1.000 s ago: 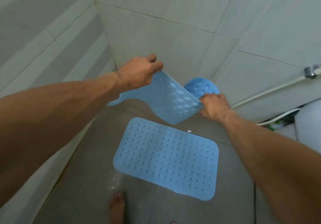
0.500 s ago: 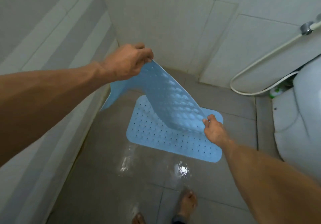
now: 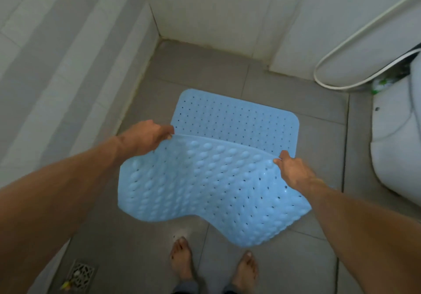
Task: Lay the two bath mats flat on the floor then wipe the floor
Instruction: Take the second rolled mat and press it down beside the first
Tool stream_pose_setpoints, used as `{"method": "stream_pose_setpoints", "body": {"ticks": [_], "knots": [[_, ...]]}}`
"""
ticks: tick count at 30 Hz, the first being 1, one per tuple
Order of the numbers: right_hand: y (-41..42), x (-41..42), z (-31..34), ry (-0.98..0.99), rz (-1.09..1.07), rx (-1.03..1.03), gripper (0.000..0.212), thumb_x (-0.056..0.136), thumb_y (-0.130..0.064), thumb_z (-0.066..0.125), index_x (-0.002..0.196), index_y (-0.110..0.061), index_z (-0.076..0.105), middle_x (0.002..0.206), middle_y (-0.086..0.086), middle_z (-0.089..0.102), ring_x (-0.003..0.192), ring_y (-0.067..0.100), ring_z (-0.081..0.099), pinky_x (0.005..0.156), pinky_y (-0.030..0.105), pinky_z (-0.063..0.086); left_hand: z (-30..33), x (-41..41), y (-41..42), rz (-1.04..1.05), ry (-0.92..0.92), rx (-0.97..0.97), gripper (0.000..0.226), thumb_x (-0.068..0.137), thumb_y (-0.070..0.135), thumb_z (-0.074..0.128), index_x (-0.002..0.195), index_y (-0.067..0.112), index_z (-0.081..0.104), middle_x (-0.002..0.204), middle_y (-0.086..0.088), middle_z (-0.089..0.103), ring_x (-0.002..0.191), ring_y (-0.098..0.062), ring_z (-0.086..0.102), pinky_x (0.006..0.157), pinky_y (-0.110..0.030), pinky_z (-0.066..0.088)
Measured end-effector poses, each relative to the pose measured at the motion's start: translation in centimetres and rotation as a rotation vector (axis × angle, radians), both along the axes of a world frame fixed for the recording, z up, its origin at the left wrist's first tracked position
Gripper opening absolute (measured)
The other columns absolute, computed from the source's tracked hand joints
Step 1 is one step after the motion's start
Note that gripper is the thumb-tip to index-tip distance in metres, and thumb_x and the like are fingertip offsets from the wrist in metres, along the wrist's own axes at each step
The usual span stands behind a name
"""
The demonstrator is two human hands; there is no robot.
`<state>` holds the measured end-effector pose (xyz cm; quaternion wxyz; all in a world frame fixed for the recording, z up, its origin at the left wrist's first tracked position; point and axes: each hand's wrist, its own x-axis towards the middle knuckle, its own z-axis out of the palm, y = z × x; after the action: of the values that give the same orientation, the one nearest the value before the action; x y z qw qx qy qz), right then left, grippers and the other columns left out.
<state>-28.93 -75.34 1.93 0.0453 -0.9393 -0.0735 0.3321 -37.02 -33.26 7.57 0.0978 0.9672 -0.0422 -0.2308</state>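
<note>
no readable text, labels, or signs

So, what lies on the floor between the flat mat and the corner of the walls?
Nothing: in the head view only bare grey floor lies beyond the flat mat.

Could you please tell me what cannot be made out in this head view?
- Near edge of the flat mat: hidden by the held mat, gripped by the left hand and right hand.
- Toilet: cut off by the right edge.
- Green item behind it: too small to identify.
- Floor drain: debris beside it is blurred.
</note>
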Motion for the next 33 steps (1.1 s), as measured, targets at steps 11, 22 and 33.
{"method": "stream_pose_setpoints", "body": {"ticks": [11,22,33], "knots": [[-4.0,0.8,-21.1,0.17,0.162,-0.125,0.032,0.104,-0.044,0.041,0.11,-0.013,0.045,0.105,0.018,0.059,0.103,0.038,0.06,0.08,0.042,0.045,-25.0,0.6,-3.8,-0.159,0.131,0.048,0.022,0.098,0.037,0.048,0.114,0.028,0.059,0.101,-0.013,0.065,0.087,-0.029,0.062,0.077,-0.037,0.052],[-6.3,9.1,-34.1,0.261,-0.053,-0.203,0.083,0.063,-0.088,0.059,0.106,-0.019,0.073,0.115,0.001,0.071,0.105,0.023,0.066,0.098,0.039,0.048,-43.0,7.7,-0.8,-0.236,0.139,0.075,0.012,0.095,0.039,0.054,0.095,0.027,0.053,0.099,0.002,0.061,0.091,-0.02,0.057,0.074,-0.031,0.043],[-7.5,5.2,-32.4,0.189,-0.132,-0.466,0.125,0.036,-0.097,0.063,0.132,-0.018,0.058,0.14,0.004,0.056,0.126,0.027,0.053,0.109,0.041,0.04,-41.9,9.3,-1.8,-0.252,0.377,0.221,0.016,0.084,0.027,0.072,0.075,0.027,0.059,0.084,0.005,0.06,0.076,-0.012,0.053,0.069,-0.024,0.04]]}}
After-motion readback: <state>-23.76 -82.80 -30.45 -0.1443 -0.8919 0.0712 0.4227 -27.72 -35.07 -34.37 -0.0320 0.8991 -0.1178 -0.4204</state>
